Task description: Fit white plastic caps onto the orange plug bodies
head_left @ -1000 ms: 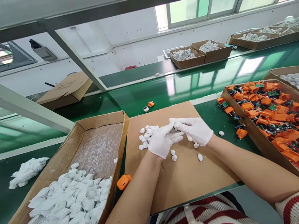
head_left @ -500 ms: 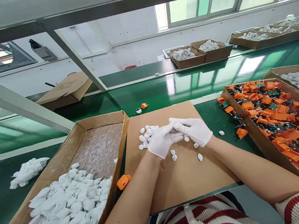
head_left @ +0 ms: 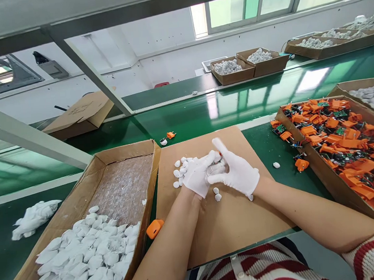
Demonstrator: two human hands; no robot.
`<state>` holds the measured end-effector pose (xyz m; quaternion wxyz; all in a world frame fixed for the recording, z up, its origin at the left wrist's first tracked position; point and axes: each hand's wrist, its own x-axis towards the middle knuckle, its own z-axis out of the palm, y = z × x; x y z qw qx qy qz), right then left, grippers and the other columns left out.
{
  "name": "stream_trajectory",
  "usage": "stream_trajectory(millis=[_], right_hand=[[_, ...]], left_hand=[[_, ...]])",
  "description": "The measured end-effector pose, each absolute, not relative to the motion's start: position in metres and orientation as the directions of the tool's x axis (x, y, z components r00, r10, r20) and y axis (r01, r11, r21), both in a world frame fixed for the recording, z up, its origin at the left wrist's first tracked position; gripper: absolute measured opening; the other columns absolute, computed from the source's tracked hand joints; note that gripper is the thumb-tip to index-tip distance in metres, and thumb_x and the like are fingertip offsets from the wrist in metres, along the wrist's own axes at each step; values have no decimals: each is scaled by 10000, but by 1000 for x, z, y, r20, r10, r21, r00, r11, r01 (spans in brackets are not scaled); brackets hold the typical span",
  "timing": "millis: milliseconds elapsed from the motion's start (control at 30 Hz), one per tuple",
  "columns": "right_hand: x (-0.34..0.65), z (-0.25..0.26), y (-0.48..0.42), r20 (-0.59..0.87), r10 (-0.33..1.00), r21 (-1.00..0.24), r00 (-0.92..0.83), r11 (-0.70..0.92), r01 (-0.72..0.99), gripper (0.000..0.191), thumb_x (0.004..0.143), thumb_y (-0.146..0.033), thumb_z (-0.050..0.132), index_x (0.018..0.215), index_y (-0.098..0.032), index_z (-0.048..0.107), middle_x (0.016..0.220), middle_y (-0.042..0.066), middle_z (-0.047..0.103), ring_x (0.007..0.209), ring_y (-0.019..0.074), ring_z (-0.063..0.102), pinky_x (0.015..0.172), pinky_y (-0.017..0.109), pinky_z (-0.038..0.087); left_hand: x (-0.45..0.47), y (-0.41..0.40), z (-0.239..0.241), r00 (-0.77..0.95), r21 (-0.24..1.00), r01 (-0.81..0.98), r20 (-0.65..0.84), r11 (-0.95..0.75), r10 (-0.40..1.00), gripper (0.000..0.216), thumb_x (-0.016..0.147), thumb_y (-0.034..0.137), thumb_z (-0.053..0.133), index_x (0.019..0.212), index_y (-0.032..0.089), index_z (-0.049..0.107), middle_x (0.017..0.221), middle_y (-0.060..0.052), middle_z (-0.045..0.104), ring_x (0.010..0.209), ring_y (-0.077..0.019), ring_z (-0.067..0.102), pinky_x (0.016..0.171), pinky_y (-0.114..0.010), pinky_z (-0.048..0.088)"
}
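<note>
Both my hands wear white gloves and meet over a brown cardboard sheet (head_left: 231, 222). My left hand (head_left: 198, 176) is curled closed against my right hand (head_left: 237, 172), pinching something small and white that I cannot make out. The right hand's thumb and fingers press in on the same spot, with the index finger sticking up. A small heap of white plastic caps (head_left: 182, 170) lies just left of the hands, and a few loose caps (head_left: 217, 194) lie under them.
A cardboard box (head_left: 121, 161) on the left holds many white caps (head_left: 86, 258). A box of orange plugs with circuit boards (head_left: 340, 138) stands right. An orange piece (head_left: 154, 228) lies between box and sheet. A plug and cap (head_left: 167, 138) ride the green belt.
My right hand has slid left and turned, its index finger now raised, closing tighter against the left hand. The orange plug and cap on the belt have drifted left.
</note>
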<state>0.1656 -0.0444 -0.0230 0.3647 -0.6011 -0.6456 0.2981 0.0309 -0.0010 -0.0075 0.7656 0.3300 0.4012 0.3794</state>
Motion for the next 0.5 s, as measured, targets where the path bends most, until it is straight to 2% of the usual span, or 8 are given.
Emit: stream_trajectory(millis=[67, 167, 267, 333, 400, 500], right_hand=[[161, -24, -46, 94, 993, -833, 69, 40, 552, 1054, 775, -502, 706, 1571, -257, 60, 1147, 58, 678, 962, 243, 670, 803, 350, 529], [154, -25, -48, 118, 982, -741, 151, -14, 672, 1036, 779, -561, 684, 1571, -239, 99, 1266, 94, 638, 963, 269, 673, 791, 372, 529], [148, -23, -48, 167, 980, -521, 104, -2, 853, 956, 791, -618, 640, 1552, -209, 231, 1535, 161, 373, 897, 285, 683, 730, 394, 531], [148, -20, -48, 189, 981, -362, 47, 25, 932, 921, 805, -672, 584, 1533, -189, 293, 1602, 176, 195, 827, 286, 685, 668, 406, 522], [149, -17, -47, 197, 980, -251, 11, 40, 967, 872, 824, -708, 520, 1516, -209, 340, 1617, 158, 119, 774, 280, 682, 612, 407, 506], [150, -14, -46, 214, 975, -209, 59, -13, 978, 842, 830, -719, 493, 1507, -236, 358, 1625, 139, 73, 765, 273, 681, 593, 396, 494]], left_hand=[[31, 1, -7, 411, 786, -352, -358, 508, 838, 216, 747, 377, 766, 791, 192, 663, 767, -20, 682, 818, -171, 694, 607, -211, 528], [33, 1, -5, 466, 756, -389, -331, 526, 821, 190, 763, 354, 746, 841, 198, 670, 814, -41, 697, 877, -197, 696, 705, -252, 553], [37, -4, -2, 447, 753, -410, -326, 515, 833, 177, 777, 339, 726, 869, 199, 668, 841, -53, 707, 933, -226, 693, 746, -286, 561], [37, -6, -1, 434, 765, -395, -333, 509, 837, 171, 777, 322, 723, 880, 197, 668, 870, -58, 713, 955, -242, 691, 752, -299, 565], [36, -7, -1, 443, 766, -378, -343, 520, 828, 188, 779, 315, 720, 913, 190, 676, 912, -70, 718, 969, -255, 689, 755, -311, 569], [35, -6, -4, 470, 732, -400, -352, 551, 809, 218, 809, 353, 695, 932, 173, 682, 932, -80, 718, 959, -242, 690, 759, -304, 565]])
